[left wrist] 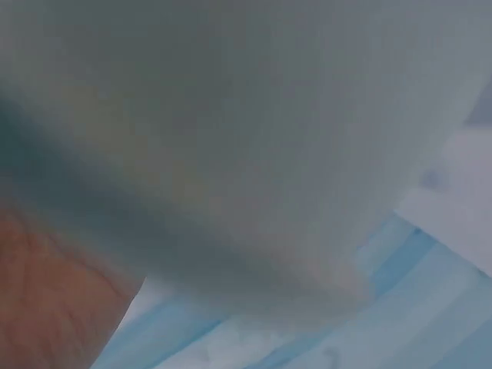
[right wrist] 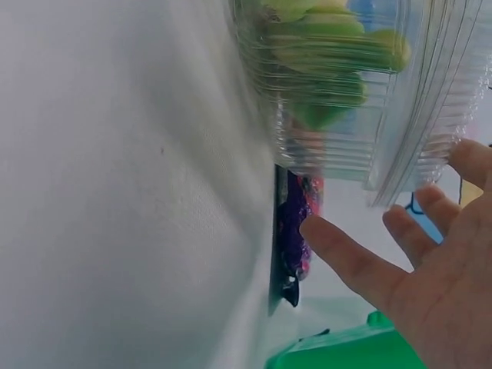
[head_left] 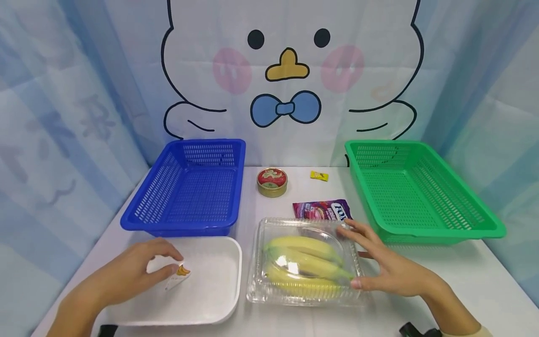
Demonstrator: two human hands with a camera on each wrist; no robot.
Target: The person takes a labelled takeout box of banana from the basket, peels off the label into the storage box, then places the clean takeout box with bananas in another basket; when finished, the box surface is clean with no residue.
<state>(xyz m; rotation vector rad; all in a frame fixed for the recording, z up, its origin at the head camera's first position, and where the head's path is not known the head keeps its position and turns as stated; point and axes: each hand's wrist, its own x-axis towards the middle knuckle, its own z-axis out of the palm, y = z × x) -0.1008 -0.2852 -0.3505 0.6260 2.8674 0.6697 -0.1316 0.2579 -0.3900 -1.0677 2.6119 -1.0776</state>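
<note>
Over the white tray, my left hand pinches a small white packet with an orange-yellow picture by its upper corner, between thumb and forefinger. The left wrist view is mostly a grey blur with part of the palm at its edge. My right hand is at the right side of a clear plastic clamshell box, fingers spread, fingertips right at the lid's rim. Inside the closed box lie several yellow bananas; their greenish ends show in the right wrist view.
A blue basket stands behind the tray, a green basket at the right. Between them are a round tin with a red lid, a small yellow candy and a purple candy bag, partly behind the box. Curtains enclose the table.
</note>
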